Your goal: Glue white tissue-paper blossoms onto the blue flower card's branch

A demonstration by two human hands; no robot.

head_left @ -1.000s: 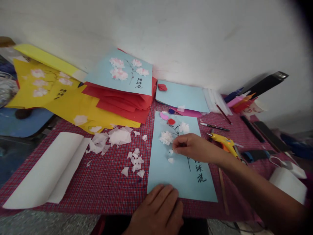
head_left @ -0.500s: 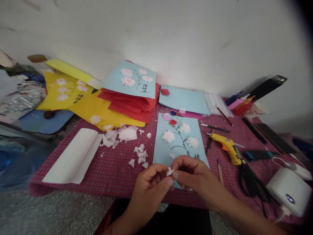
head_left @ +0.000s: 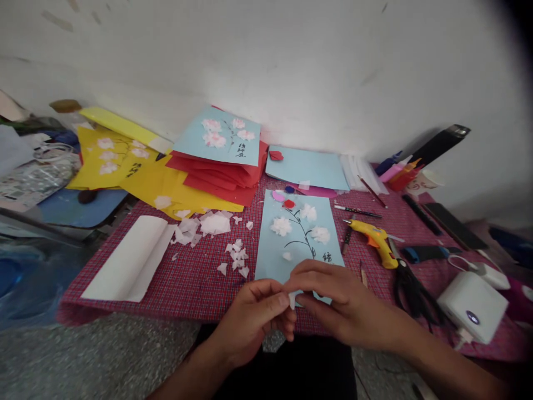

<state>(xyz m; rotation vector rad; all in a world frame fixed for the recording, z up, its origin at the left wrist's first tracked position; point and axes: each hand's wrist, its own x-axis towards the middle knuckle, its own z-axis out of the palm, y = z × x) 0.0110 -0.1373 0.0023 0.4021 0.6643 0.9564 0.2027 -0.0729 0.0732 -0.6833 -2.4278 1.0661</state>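
A small piece of white tissue paper (head_left: 292, 300) is pinched between my left hand (head_left: 256, 319) and my right hand (head_left: 339, 303), low over the front of the table. Partly under my right hand lies a light blue card (head_left: 268, 261), with a drawn black stem, several white paper flowers (head_left: 281, 226) and black handwritten characters. A small white paper bit (head_left: 287, 256) sits on the card just beyond my fingers. Left of the card are crumpled white paper pieces (head_left: 238, 255) and a heap of flat tissue scraps (head_left: 214, 223).
A folded white sheet (head_left: 125, 261) lies at the left. Behind are yellow papers (head_left: 175, 189), a red paper stack (head_left: 225, 176) and another blue card (head_left: 312, 166). A yellow glue gun (head_left: 375, 240), black-handled scissors (head_left: 412, 291) and a white box-shaped device (head_left: 474, 305) stand right.
My right fingers have shifted over the paper piece, which now shows as a flatter bit pointing down between both hands. The whole view has moved slightly.
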